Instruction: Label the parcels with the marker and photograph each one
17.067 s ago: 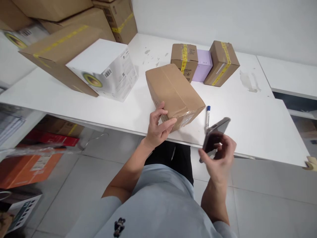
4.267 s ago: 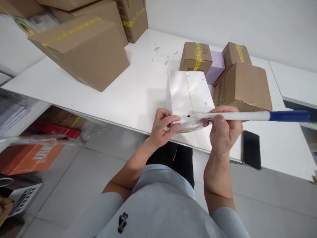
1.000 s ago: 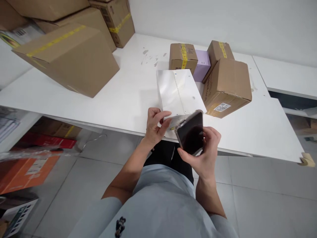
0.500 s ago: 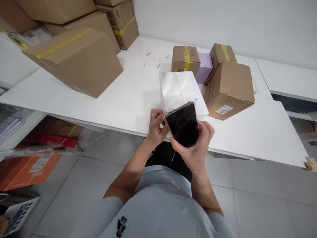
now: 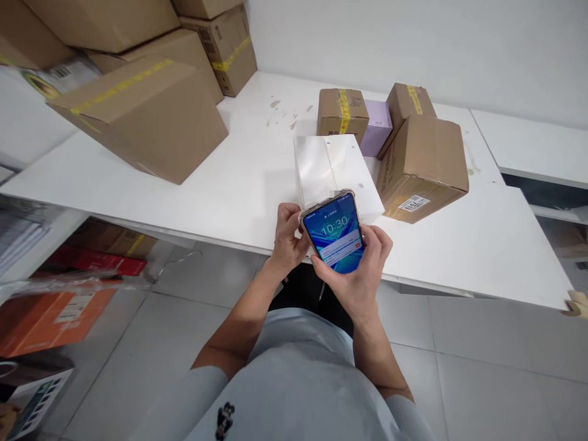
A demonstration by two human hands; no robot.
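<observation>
A smartphone point(image 5: 334, 236) in a clear case is tilted towards me above the table's front edge, its screen lit with the time 10:30 and several notifications. My right hand point(image 5: 361, 275) grips it from the right and below, thumb across the lower left edge and fingers along the right side. My left hand point(image 5: 289, 239) is closed at the phone's left edge, its fingertips partly hidden behind the case. Just beyond the phone stands a glossy white box point(image 5: 333, 165), whose near side is partly covered by the phone and my hands.
Brown cardboard boxes point(image 5: 427, 165) with yellow tape and a lilac box point(image 5: 376, 127) stand behind and right of the white box. A large carton point(image 5: 151, 122) and stacked cartons fill the left of the white table point(image 5: 243, 184). An orange box point(image 5: 55, 315) sits low at left.
The phone's screen has gone from black to lit, showing a lock screen. Both hands keep about the same hold, and the view has shifted slightly.
</observation>
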